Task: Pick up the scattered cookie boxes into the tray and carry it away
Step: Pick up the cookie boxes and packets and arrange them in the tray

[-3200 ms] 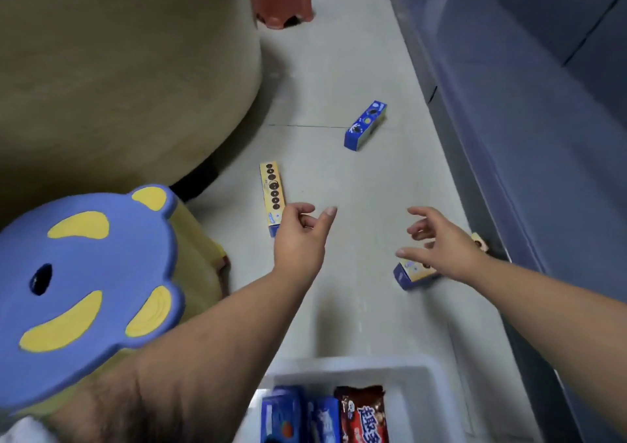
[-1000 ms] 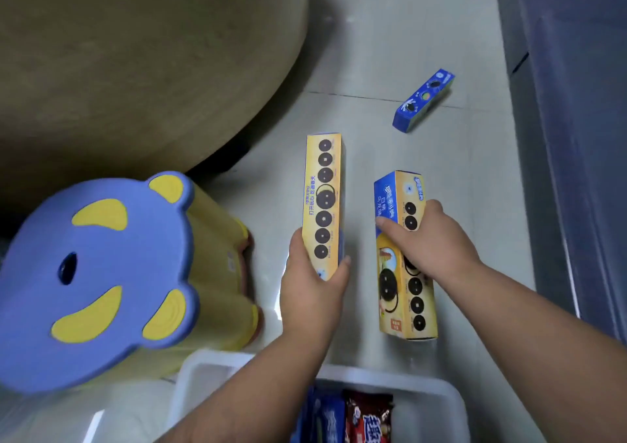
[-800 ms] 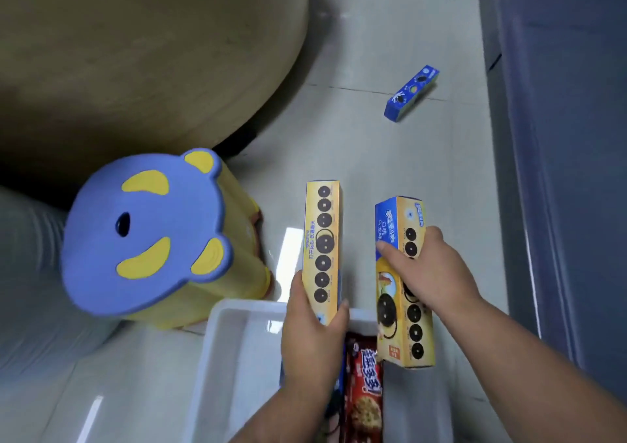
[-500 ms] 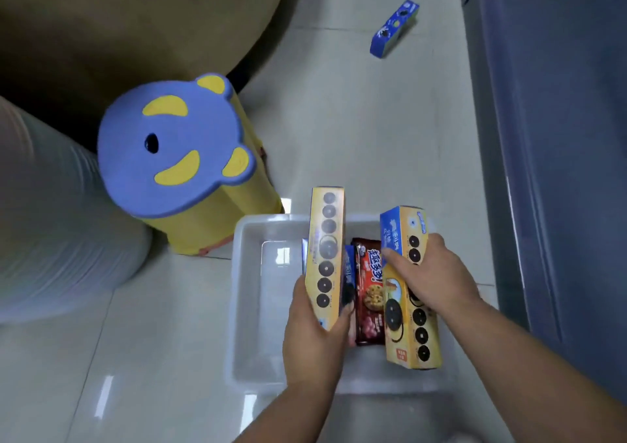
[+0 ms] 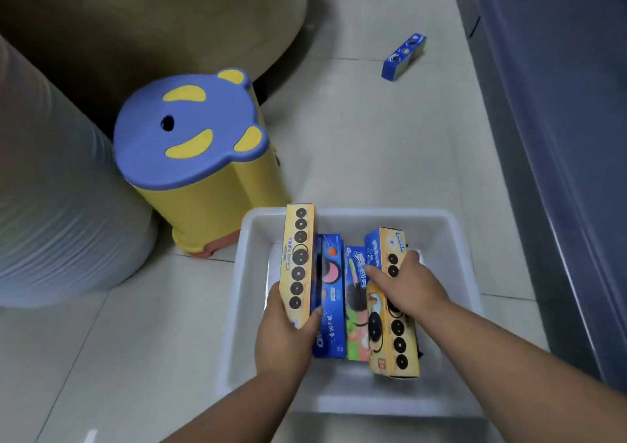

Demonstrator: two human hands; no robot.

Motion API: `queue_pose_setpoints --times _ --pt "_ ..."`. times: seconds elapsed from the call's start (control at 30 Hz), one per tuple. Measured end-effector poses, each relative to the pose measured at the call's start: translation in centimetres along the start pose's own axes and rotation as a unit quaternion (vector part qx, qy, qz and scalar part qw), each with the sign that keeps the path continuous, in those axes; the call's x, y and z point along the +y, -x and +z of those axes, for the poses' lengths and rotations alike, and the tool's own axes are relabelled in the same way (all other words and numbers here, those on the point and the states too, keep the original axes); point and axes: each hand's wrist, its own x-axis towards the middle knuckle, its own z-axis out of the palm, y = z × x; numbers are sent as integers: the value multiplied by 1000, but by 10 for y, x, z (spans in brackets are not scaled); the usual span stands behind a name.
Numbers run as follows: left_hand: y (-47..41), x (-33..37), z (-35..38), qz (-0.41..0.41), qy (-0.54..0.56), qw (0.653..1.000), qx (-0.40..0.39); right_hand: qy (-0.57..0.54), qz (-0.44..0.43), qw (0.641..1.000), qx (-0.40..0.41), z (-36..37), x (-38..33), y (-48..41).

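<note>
I have both hands over the white plastic tray, which sits on the pale tiled floor just beside the blue-and-yellow plastic stool. My left hand is closed around the near end of a long narrow yellow cookie box, held tilted above the tray's left side, not yet laid down. My right hand is clamped over the top of a wider yellow-and-blue cookie box that stands at the tray's right side; I cannot tell whether it touches the bottom. Between them two boxes already lie in the tray: a dark blue cookie box and a green-and-blue cookie box. One small blue cookie box is left out on the floor near the far right wall, well apart from the tray. I judge the gathering past halfway: these two to release, that last one to fetch, then the carry.
</note>
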Motion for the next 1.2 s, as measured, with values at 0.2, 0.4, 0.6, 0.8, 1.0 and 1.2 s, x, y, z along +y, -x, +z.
queue_pose_setpoints --times 0.2,0.4,0.6,0.8,1.0,1.2 --pt "-23 -18 -15 16 -11 1000 11 -29 -5 999 -20 15 -24 -2" --pt "-23 -50 -7 -67 18 998 8 -35 -14 999 -23 22 -44 2" --pt "-44 -72 9 -113 -33 993 -12 -8 -21 999 -30 31 -50 0" --pt "-54 -82 27 -101 -54 989 -96 -3 -57 997 -50 47 -64 0" --pt "-51 -78 18 -152 78 972 -159 2 -107 993 -48 68 -83 -5" --pt "-57 -49 -24 -145 225 955 -126 61 -122 989 -59 90 -109 -10"
